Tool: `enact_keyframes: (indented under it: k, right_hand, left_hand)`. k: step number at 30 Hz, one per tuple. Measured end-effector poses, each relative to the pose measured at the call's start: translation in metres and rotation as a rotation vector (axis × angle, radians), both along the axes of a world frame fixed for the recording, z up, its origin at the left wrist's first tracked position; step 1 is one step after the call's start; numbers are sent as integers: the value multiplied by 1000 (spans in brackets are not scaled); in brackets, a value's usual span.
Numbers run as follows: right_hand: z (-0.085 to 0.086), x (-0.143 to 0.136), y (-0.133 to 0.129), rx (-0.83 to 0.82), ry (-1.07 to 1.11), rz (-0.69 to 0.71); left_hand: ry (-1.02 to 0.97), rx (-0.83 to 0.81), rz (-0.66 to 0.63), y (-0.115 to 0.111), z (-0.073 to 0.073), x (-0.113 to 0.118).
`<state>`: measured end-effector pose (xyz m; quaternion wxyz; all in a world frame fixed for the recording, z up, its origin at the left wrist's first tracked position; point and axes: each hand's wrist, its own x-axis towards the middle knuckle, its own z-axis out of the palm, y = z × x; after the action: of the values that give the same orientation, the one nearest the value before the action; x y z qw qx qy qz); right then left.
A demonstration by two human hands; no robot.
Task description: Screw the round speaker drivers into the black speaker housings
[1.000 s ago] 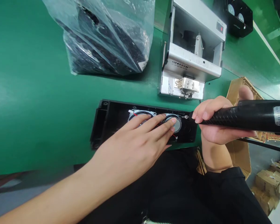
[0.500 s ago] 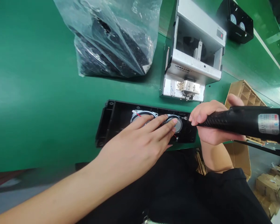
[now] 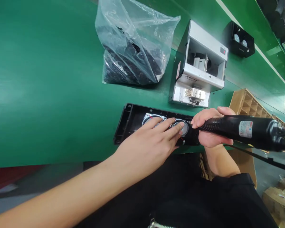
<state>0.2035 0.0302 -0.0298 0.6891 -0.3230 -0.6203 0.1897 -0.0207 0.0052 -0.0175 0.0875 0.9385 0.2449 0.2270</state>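
A long black plastic housing [image 3: 135, 122] lies on the green table close to my body, with two round speakers in it. My left hand [image 3: 154, 139] rests over them with its fingers stretched out, fingertips on the right speaker [image 3: 184, 129] and partly covering the left speaker [image 3: 147, 118]. Wrapped around a black electric screwdriver [image 3: 230, 124] is my right hand [image 3: 213, 126]. The tool lies nearly level, its front end pointing left at the housing's right end, beside the right speaker. My fingers hide its tip.
Behind the housing stands a silver screw feeder [image 3: 204, 72]. Left of it sits a clear plastic bag [image 3: 137, 47] of black parts. A divided cardboard box [image 3: 248, 103] is at the right, and another black housing with two speakers [image 3: 242, 41] lies farther back.
The camera view has shifted, so things on the table appear lower and mostly farther right. The screwdriver's rear end has come into view. Both hands keep their places at the housing.
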Motion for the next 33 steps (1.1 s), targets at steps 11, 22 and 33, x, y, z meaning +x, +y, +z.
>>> enact_keyframes:
  k: [11, 22, 33]
  right_hand:
    - [93, -7, 18, -46, 19, -144]
    - [85, -19, 56, -138, -61, -188]
    - [124, -3, -31, -299, 94, -85]
  left_hand:
    - [-16, -28, 31, -5, -3, -3]
    - [-56, -136, 8, -4, -4, -4]
    - [-43, -118, 0, 0, -1, -7]
